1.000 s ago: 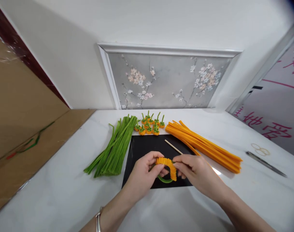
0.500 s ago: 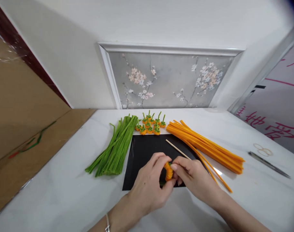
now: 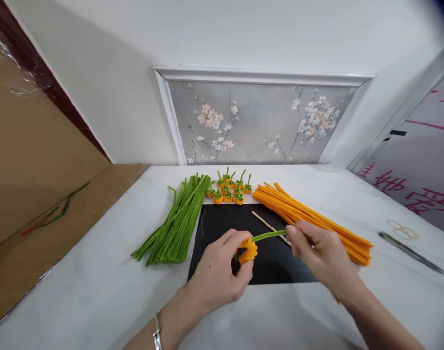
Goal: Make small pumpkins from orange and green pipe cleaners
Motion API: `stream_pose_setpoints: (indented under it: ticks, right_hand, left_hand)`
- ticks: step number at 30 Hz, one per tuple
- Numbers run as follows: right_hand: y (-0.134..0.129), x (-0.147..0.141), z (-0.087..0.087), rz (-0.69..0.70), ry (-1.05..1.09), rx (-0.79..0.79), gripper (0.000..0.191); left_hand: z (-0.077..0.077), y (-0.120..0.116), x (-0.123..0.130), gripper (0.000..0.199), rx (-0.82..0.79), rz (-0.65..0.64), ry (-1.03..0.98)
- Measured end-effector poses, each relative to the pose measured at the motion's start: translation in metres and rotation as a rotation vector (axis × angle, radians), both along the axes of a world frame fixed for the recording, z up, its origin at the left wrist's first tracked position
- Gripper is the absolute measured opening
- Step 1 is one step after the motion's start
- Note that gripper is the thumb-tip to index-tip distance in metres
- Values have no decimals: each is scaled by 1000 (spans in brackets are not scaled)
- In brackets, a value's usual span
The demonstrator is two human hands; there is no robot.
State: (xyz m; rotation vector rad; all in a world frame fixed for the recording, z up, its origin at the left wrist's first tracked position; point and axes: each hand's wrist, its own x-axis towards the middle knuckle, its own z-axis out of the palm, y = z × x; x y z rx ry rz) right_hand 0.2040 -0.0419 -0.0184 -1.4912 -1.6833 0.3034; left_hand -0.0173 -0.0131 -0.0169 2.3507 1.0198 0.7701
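My left hand (image 3: 222,267) is closed around a small orange ring of ridged pipe cleaner (image 3: 249,251), holding it above the black mat (image 3: 280,265). From the ring a green pipe cleaner (image 3: 268,236) runs to the right, stretched nearly straight. Its far end is pinched between the thumb and fingers of my right hand (image 3: 316,248). Part of the ring's left side is hidden behind my left fingers. Beneath the green strand, a thin wooden stick (image 3: 263,220) lies slanted on the mat, its lower end near my right fingertips.
Green pipe cleaners (image 3: 180,223) lie bundled left of the mat, orange pipe cleaners (image 3: 309,218) to its right. Behind it stand several small orange pumpkins (image 3: 228,196) with green stems. Tweezers (image 3: 411,253) and rubber bands (image 3: 402,229) lie far right. A wall panel (image 3: 269,121) rises behind.
My right hand has moved away to the right, drawing the green pipe cleaner out from the orange ring. My left hand has shifted slightly left and still holds the ring, now turned more toward me.
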Motion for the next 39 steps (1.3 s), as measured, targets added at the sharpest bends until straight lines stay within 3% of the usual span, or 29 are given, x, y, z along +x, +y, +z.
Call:
stream_pose_setpoints:
  ticks: [4,7,11,14,19,23,28,34,39]
  right_hand:
    - [3,6,-3,-45,-99,-12,45]
    - [5,5,-7,-74,-238,38,33]
    - [4,-8,-9,97,-369,150,28]
    - [-1,-20,-7,220,-244,6,26]
    - [-5,-28,-3,278,-23,-218,25]
    - [-4,-27,-3,288,109,-330,32]
    - [-4,-23,-3,247,17,-232,30]
    - [-6,-18,-1,204,-29,-193,21]
    - [-8,-13,4,158,-6,-153,29]
  left_hand:
    - [0,-1,1,40,-98,57,-62]
    - [0,-2,2,41,-181,84,-56]
    - [-1,-3,3,48,-213,61,12]
    - [-4,-3,3,55,-193,28,43]
    - [-8,-3,1,61,-142,-68,5]
    - [-8,-2,0,57,-153,-44,17]
    - [-2,0,2,55,-283,53,109]
    - [6,-4,4,40,-372,-5,-25]
    - [8,-7,3,36,-413,-49,-121]
